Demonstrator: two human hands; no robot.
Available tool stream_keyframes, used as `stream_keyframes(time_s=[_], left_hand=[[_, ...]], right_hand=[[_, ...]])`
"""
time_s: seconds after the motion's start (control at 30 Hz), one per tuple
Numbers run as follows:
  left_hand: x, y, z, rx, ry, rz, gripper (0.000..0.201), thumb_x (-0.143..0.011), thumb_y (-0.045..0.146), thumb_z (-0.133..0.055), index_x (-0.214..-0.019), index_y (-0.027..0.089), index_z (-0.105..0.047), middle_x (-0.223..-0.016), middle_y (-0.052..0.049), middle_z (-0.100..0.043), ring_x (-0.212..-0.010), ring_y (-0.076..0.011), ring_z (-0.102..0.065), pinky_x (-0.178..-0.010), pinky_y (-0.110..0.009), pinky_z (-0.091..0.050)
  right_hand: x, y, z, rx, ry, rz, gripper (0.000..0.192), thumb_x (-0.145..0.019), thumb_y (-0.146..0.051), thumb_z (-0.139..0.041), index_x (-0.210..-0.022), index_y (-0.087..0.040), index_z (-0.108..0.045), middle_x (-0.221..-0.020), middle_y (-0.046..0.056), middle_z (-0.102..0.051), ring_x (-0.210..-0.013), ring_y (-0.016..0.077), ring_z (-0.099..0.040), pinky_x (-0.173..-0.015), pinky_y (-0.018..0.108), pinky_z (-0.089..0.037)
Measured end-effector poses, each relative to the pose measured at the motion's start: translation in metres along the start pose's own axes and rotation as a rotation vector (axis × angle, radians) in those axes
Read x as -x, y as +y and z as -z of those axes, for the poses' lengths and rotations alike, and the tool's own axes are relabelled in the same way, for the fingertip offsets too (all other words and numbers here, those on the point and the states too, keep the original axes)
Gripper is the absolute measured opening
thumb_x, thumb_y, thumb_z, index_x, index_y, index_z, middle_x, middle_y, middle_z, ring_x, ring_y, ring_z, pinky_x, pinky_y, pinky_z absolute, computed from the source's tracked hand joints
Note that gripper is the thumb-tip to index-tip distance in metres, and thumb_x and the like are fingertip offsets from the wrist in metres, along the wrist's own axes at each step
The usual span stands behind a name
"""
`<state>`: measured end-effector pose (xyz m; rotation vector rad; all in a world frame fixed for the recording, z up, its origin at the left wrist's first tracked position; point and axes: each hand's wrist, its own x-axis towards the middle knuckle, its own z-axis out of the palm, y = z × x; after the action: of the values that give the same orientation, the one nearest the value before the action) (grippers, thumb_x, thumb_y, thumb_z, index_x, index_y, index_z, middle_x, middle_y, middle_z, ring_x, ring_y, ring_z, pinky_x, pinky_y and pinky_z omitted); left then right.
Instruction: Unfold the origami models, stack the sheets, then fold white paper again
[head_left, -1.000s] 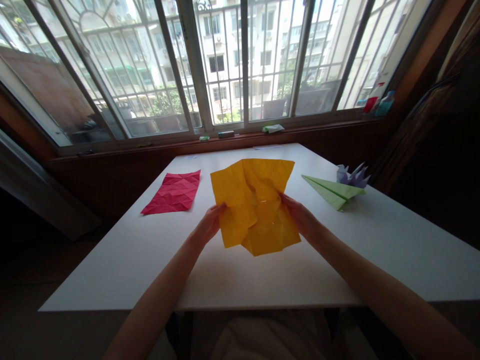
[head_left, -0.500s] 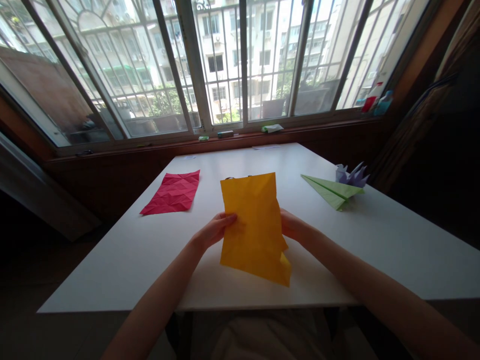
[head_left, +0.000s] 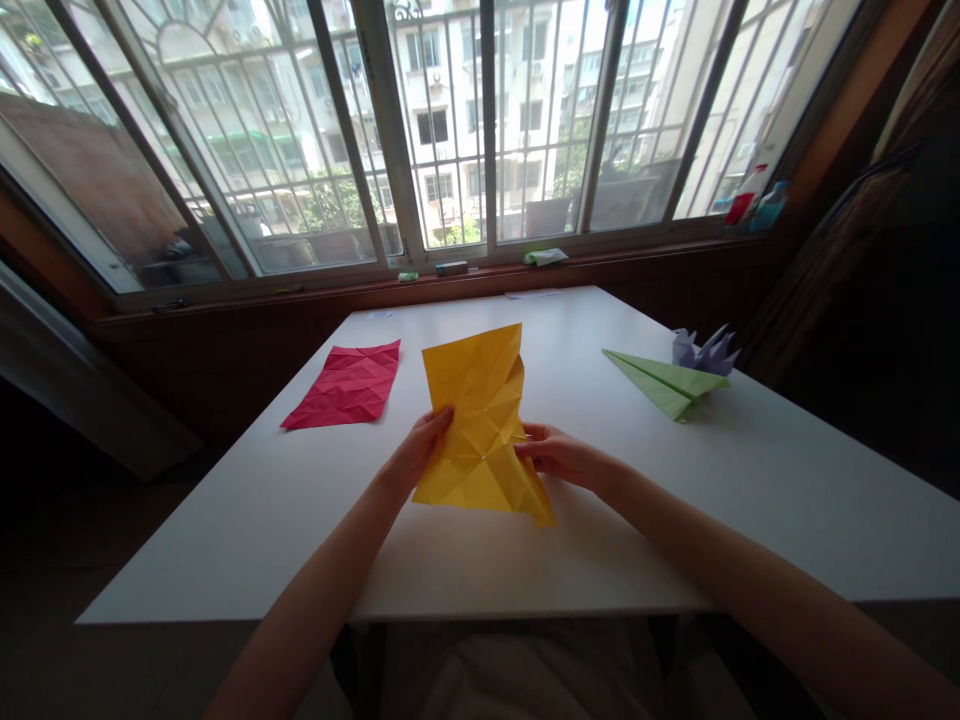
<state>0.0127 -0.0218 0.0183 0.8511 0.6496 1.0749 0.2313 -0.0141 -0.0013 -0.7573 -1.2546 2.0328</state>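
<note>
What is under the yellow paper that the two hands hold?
Under the yellow paper only the white table shows. The sheet covers the table patch right behind it, and parts of both hands' fingers.

Yellow origami paper (head_left: 480, 425) in my hands, heavily creased all over with a grid of diagonal and straight fold lines. Folded roughly in half lengthwise, so it reads as a tall, narrow shape. It stands nearly upright, top edge tilted away from me, lower right corner drooping to a point just above the white table (head_left: 675, 520). Right edge is ragged where layers buckle. Backlit, slightly translucent. It sits at the table's middle, near the front edge.
</note>
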Motion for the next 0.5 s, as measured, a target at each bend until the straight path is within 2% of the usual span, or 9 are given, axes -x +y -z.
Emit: stream_keyframes(time_s=[0.1, 0.17, 0.3, 0.4, 0.5], left_hand=[[0.006, 0.006, 0.0, -0.025, 0.009, 0.018, 0.034, -0.078, 0.031, -0.057, -0.106, 0.013, -0.058, -0.093, -0.009, -0.068, -0.088, -0.0244, -0.064, -0.078, -0.034, -0.052], [0.011, 0.01, 0.002, -0.013, -0.005, 0.036, 0.04, -0.079, 0.041, -0.053, -0.108, 0.013, -0.058, -0.092, -0.009, -0.068, -0.091, -0.0264, -0.063, -0.077, -0.037, -0.052], [0.011, 0.012, 0.007, 0.054, 0.04, -0.064, 0.051, -0.078, 0.058, -0.042, -0.104, 0.017, -0.06, -0.09, -0.008, -0.068, -0.093, -0.0282, -0.061, -0.075, -0.04, -0.051], [0.003, 0.004, 0.007, 0.024, 0.07, -0.032, 0.038, -0.077, 0.048, -0.048, -0.095, 0.017, -0.061, -0.087, -0.007, -0.068, -0.092, -0.0272, -0.061, -0.076, -0.039, -0.05], [-0.003, -0.009, 0.006, -0.027, -0.023, 0.066, 0.023, -0.072, 0.031, -0.058, -0.086, 0.014, -0.063, -0.085, -0.007, -0.067, -0.087, -0.0242, -0.061, -0.078, -0.036, -0.048]], right_hand=[[0.0, -0.002, 0.0, -0.001, 0.036, 0.015, 0.034, -0.066, -0.016, -0.069, -0.099, -0.019, -0.063, -0.1, 0.005, -0.067, -0.079, 0.0127, -0.065, -0.065, 0.017, -0.051], [0.001, -0.005, 0.001, -0.019, 0.079, 0.05, 0.032, -0.065, -0.016, -0.069, -0.097, -0.018, -0.064, -0.097, 0.005, -0.068, -0.077, 0.0131, -0.065, -0.066, 0.019, -0.052], [0.001, -0.009, 0.004, -0.064, 0.148, 0.141, 0.028, -0.066, -0.018, -0.067, -0.094, -0.018, -0.065, -0.091, 0.005, -0.069, -0.073, 0.0143, -0.065, -0.063, 0.021, -0.051], [0.0, -0.011, 0.006, -0.075, 0.217, 0.219, 0.025, -0.063, -0.018, -0.068, -0.088, -0.017, -0.066, -0.082, 0.003, -0.07, -0.066, 0.0126, -0.063, -0.058, 0.02, -0.049], [0.0, -0.011, 0.003, -0.064, 0.285, 0.26, 0.022, -0.059, -0.02, -0.07, -0.081, -0.019, -0.066, -0.073, 0.001, -0.068, -0.06, 0.0121, -0.061, -0.054, 0.021, -0.047]])
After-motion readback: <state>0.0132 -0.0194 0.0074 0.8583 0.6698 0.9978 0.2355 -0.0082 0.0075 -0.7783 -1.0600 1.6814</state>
